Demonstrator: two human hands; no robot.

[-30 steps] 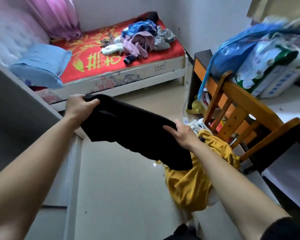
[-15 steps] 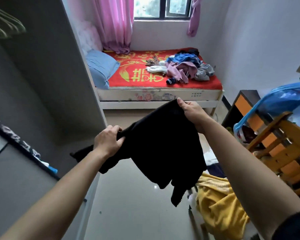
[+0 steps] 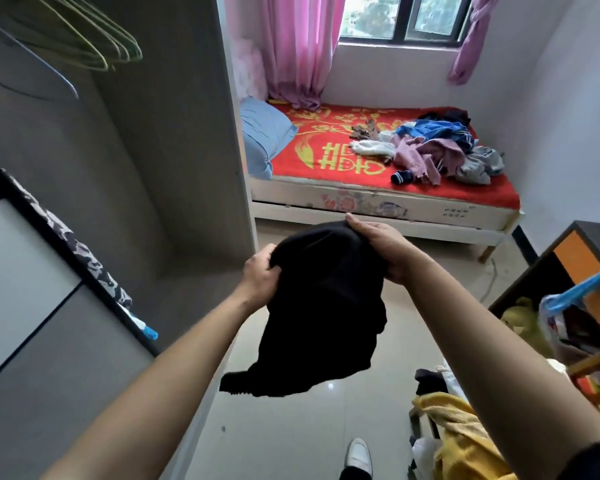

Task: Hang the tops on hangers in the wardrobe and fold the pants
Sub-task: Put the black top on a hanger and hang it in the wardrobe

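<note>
- My L hand [image 3: 260, 275] is curled tight on the black cloth [image 3: 319, 313]. It grips the left part of the top edge.
- My R hand [image 3: 381, 247] grips the right part, thumb on top, fingers curled under.
- The cloth is up in the air btw both hands, in front of the open wardrobe [image 3: 125, 202]. The rest hangs down over the floor [image 3: 291, 427] & touches nothing else.
- I think I hold it by the top w/ 2 hands so it drops open & I can see what it is. It's too bunched to tell if it's a top or pants.
- The hangers [image 3: 94, 43] are bare, high up on the L inside the wardrobe, well above my hands. If it's a top, I'd reach up & left.
- The wardrobe's side wall [image 3: 187, 150] ends just past my L hand, so the cloth could snag there.
- Open floor ahead. Less room low on the R b/c of a yellow heap [image 3: 461, 431] & a wood chair [image 3: 593, 363].
- A pile [image 3: 440, 150] of clothes waits on the bed [image 3: 378, 206], so lots left to do.
</note>
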